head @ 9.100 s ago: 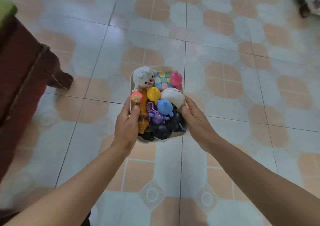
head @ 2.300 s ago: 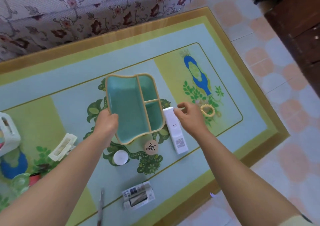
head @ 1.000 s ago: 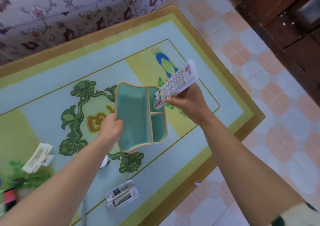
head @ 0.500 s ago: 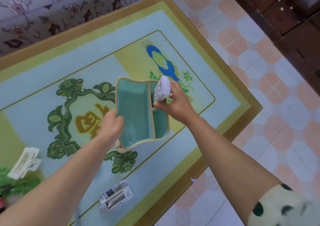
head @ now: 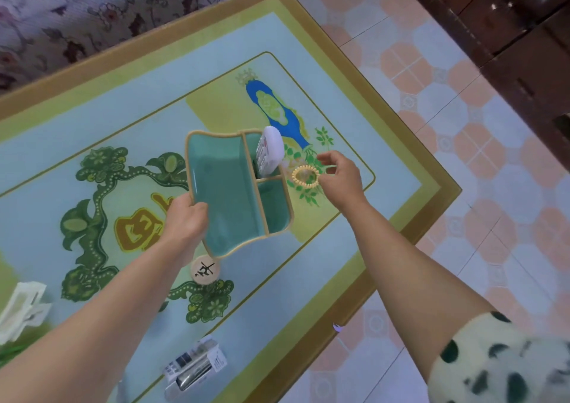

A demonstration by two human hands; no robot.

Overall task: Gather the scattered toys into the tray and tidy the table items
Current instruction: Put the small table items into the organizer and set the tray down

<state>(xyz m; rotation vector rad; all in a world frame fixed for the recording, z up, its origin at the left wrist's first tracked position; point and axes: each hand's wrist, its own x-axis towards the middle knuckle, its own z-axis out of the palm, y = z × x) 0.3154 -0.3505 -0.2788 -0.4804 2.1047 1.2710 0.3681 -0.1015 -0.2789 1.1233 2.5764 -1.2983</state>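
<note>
My left hand [head: 185,217] grips the near left rim of a teal desk organiser [head: 228,199] with tan edging, which sits on the patterned table [head: 308,260]. A white remote control [head: 270,151] stands on end in the organiser's far right compartment; the other two compartments hold nothing. My right hand [head: 339,177] hovers just right of the organiser with fingers loosely curled. Its thumb is at the edge of a yellow spiral hair tie [head: 305,176] lying on the table; I see no grip on it.
A round wooden disc [head: 205,269] with a black character lies near the organiser's front corner. A white clip [head: 21,308] sits at the left edge, a small printed box [head: 194,365] near the front. Floral sofa [head: 92,11] behind, dark cabinet [head: 509,32] and tiled floor right.
My right hand has let go of the remote, which now stands in the organiser, and has moved right and down to the hair tie. My left hand keeps its hold.
</note>
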